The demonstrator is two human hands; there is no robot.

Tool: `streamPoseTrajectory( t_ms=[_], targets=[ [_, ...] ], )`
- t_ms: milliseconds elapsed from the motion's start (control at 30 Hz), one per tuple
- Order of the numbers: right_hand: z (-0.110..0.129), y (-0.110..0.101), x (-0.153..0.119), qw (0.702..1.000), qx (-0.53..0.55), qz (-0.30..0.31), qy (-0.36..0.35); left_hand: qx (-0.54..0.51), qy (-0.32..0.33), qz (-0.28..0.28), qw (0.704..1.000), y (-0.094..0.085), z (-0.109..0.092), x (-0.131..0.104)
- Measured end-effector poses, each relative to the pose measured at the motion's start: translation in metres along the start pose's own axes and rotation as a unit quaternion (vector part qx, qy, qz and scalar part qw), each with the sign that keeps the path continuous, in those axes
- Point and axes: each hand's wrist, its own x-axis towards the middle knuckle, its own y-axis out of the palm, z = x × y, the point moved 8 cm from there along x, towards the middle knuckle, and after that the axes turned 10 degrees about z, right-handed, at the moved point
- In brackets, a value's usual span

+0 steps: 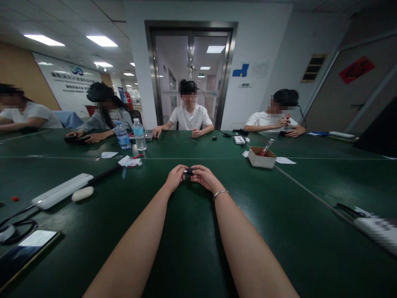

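Note:
Just above the green table (192,248), both my hands meet at a small black object (188,171) with a light, silvery part at its left end. It is short and slim, and its exact kind cannot be made out. The fingertips of my left hand (175,178) pinch the silvery end. From the other side, my right hand (205,178) grips the dark end between thumb and fingers. A silver bracelet circles my right wrist. My fingers cover part of the object.
To the left lie a white power strip (66,190), a white oval case (82,193) and a phone (27,256). Two water bottles (139,134) stand farther back. A small open box (261,159) sits at right. Several people wearing headsets sit around the table.

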Motion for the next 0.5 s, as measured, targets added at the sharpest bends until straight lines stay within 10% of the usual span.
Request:
streamPoseTrajectory(
  t_ms=[500],
  targets=[
    [0.0006, 0.0016, -0.0002, 1.0, -0.016, -0.001, 0.0, -0.03, -0.002, -0.006, 1.0, -0.0016, 0.0055, 0.0022]
  ],
)
